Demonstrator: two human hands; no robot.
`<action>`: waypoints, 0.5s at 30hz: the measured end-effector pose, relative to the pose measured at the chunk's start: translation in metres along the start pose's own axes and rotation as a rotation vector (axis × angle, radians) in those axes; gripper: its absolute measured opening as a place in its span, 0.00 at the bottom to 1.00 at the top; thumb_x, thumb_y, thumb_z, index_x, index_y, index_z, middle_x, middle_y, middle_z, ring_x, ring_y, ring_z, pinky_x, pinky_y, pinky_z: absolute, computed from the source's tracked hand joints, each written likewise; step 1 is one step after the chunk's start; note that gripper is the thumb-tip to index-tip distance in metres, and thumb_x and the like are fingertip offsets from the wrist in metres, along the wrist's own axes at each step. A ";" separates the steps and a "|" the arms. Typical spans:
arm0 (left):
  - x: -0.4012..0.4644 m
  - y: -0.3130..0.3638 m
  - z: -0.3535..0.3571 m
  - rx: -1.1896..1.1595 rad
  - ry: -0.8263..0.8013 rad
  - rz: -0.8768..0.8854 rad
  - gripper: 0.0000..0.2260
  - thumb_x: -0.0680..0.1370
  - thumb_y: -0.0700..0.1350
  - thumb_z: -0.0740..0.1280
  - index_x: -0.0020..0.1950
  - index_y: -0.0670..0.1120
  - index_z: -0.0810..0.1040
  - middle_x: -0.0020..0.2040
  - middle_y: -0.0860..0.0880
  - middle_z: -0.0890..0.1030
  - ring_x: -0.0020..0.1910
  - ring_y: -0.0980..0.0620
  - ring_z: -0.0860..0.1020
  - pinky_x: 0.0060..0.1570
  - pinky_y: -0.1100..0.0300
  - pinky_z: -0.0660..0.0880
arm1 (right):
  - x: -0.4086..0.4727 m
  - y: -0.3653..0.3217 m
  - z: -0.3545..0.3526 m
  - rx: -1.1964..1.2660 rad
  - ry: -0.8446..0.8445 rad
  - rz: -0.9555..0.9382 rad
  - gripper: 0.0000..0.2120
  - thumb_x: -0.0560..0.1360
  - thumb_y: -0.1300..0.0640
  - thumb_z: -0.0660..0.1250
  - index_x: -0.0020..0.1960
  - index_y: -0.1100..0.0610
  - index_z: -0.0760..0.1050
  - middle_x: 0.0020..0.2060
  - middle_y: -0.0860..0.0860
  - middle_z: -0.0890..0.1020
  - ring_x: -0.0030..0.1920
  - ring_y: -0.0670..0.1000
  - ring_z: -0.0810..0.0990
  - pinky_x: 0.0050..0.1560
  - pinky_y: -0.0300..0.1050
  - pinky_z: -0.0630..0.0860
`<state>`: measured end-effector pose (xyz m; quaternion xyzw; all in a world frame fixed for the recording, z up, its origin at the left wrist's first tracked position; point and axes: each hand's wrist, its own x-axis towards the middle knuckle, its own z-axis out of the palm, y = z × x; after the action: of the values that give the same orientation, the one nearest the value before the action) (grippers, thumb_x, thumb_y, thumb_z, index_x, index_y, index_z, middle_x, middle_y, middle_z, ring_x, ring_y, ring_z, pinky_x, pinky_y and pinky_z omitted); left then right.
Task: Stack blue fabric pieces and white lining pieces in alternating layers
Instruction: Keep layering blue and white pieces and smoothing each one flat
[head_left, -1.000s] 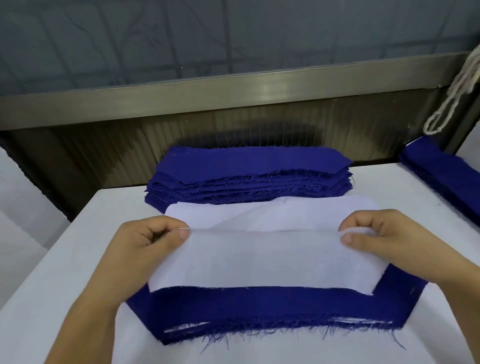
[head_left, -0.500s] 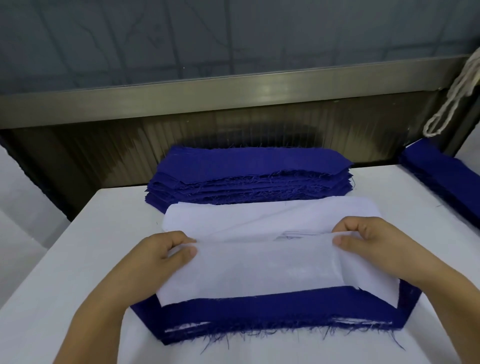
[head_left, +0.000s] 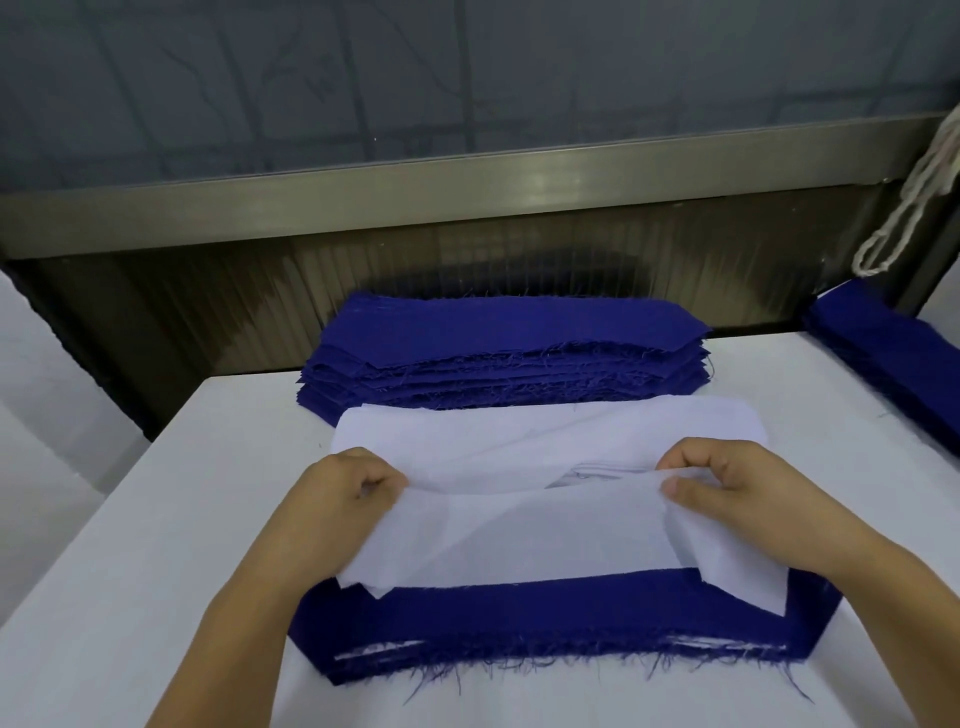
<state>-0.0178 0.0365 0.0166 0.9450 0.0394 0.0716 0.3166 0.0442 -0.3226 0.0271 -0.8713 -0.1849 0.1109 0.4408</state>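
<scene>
lining piece (head_left: 524, 530): you pinch its far edge, left hand (head_left: 332, 499) and right hand (head_left: 727, 493), each grip closed on a corner, so it drapes flat onto the near blue piece (head_left: 519, 623).
counts: one lining held; white pile (head_left: 545, 436) behind; two blue stacks, far (head_left: 509, 353) and right (head_left: 893, 358).
counter (head_left: 171, 519): carries all.

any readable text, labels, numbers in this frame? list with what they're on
None readable.
Blue stack, blue piece, and white lining pinched by left hand and right hand: no print or labels.
Faint grey marks on the lining pile under the held piece: too blurred to tell if they are writing.
</scene>
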 end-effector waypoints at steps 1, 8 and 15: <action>0.001 0.002 0.000 -0.031 0.024 0.012 0.10 0.78 0.43 0.65 0.42 0.55 0.82 0.46 0.60 0.80 0.47 0.67 0.76 0.46 0.77 0.68 | 0.000 0.000 -0.001 0.000 -0.006 0.013 0.07 0.78 0.60 0.67 0.43 0.52 0.81 0.41 0.45 0.84 0.41 0.42 0.81 0.44 0.29 0.73; 0.008 -0.005 0.005 -0.060 0.217 -0.023 0.11 0.80 0.38 0.62 0.61 0.45 0.78 0.55 0.58 0.73 0.50 0.70 0.73 0.48 0.82 0.63 | -0.004 0.005 -0.023 -0.155 -0.130 0.177 0.07 0.76 0.58 0.68 0.41 0.52 0.81 0.40 0.50 0.84 0.42 0.51 0.82 0.48 0.46 0.78; 0.016 -0.007 0.012 0.017 0.232 -0.071 0.19 0.81 0.43 0.61 0.72 0.46 0.66 0.69 0.54 0.65 0.58 0.59 0.70 0.58 0.65 0.65 | -0.007 0.015 -0.039 -0.103 -0.165 0.261 0.07 0.74 0.56 0.69 0.38 0.49 0.82 0.38 0.50 0.85 0.35 0.46 0.82 0.38 0.37 0.77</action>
<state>-0.0007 0.0363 0.0045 0.9310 0.1098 0.1689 0.3043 0.0546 -0.3622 0.0379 -0.8974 -0.1112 0.2286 0.3606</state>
